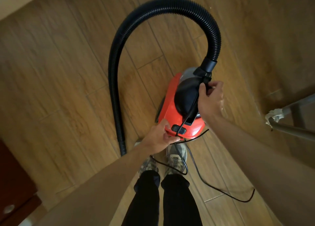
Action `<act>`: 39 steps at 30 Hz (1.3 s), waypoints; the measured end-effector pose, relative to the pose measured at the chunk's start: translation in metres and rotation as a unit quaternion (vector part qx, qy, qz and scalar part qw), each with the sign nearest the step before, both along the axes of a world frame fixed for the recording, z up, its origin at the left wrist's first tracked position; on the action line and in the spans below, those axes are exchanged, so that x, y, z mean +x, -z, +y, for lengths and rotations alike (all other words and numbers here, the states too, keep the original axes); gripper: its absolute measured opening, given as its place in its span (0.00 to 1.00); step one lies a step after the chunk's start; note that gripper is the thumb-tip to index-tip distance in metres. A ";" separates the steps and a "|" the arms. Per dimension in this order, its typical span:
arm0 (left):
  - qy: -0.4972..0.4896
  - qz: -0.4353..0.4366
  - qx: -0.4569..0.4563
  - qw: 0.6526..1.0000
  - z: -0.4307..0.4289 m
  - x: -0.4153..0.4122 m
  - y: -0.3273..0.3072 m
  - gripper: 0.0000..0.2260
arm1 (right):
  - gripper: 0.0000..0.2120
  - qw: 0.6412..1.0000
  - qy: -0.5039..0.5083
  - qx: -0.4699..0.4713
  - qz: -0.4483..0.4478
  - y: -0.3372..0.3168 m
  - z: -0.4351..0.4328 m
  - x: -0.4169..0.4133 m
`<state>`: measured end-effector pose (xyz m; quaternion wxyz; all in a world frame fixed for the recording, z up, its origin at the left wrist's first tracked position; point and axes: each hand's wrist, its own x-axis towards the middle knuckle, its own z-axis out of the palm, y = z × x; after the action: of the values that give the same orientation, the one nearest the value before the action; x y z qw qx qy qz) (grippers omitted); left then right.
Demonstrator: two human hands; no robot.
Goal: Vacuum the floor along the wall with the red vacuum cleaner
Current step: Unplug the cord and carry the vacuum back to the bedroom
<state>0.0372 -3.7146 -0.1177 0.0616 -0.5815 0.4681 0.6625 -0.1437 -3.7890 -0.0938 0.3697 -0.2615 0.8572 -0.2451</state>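
So, vacuum cleaner (172, 106): sat just beyond the shoes (177, 155), long axis running near to far.
Right hand (210, 99): fingers curled round the far end of the black handle (187, 96).
Left hand (160, 135): fingers pinched the cord (194, 161) at the near end, beside the switch (179, 129).
Hose end (123, 148): hung loose, just left of the left hand, probably the nearer one to take it.

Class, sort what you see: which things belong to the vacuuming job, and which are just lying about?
Job: red vacuum cleaner, black hose, power cord, left hand, right hand.
Lying about: dark cabinet, cloth-wrapped metal leg.
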 end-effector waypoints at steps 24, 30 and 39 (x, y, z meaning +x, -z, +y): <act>-0.087 -0.293 -0.189 0.933 -0.196 0.136 0.084 0.37 | 0.16 0.987 0.099 -0.110 -0.063 0.032 0.034 0.026; -0.128 -0.243 -0.192 0.942 -0.188 0.133 0.088 0.22 | 0.15 0.982 0.105 -0.128 -0.086 0.033 0.030 0.027; -0.157 -0.145 -0.238 0.947 -0.163 0.137 0.048 0.20 | 0.13 0.989 0.078 -0.124 -0.014 0.012 0.015 0.040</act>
<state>0.1739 -3.8777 -0.1659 -0.1166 -0.7351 0.5009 0.4418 -0.1039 -3.7739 -0.1062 0.3262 -0.2342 0.8326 -0.3814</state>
